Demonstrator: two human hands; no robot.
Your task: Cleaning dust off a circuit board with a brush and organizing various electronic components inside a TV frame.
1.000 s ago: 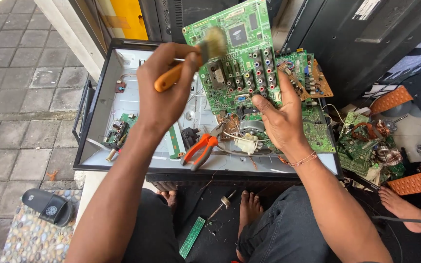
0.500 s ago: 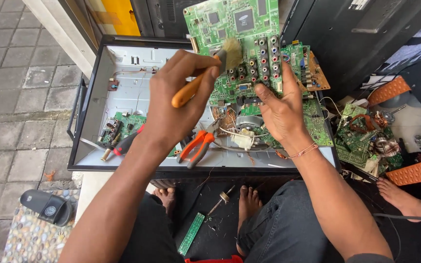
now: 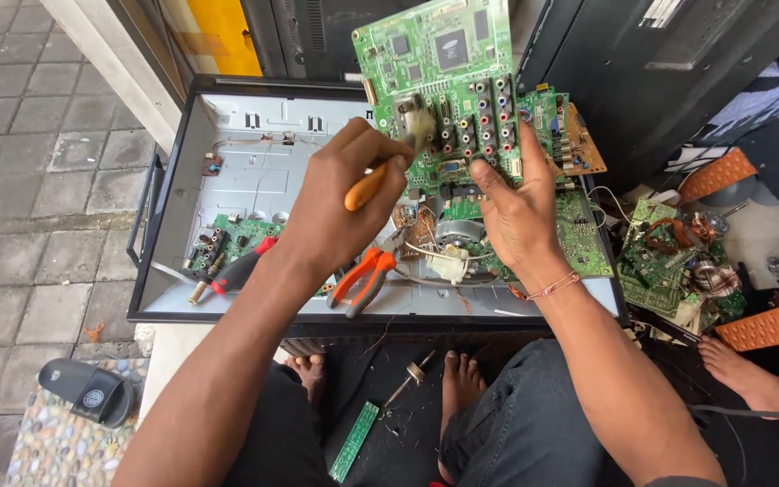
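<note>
Left hand [image 3: 340, 212] is clenched on an orange-handled brush [image 3: 389, 158], bristles touching the green circuit board [image 3: 448, 86]. Right hand [image 3: 516, 203] grasps that board's lower edge, holding it tilted above the opened panel chassis [image 3: 254, 162]. Board judged light, rigid, fragile; best held by bare edges, clear of components.

place: likely street-side electronics repair spot | evidence: scrap circuit boards [image 3: 669, 261], opened TV chassis [image 3: 254, 180], paving [image 3: 38, 135]

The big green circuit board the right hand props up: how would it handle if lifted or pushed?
The green circuit board probably stays stiff, standing flat under one hand's hold. Likely light, since the right hand steadies it alone. Its connectors look fragile.
</note>
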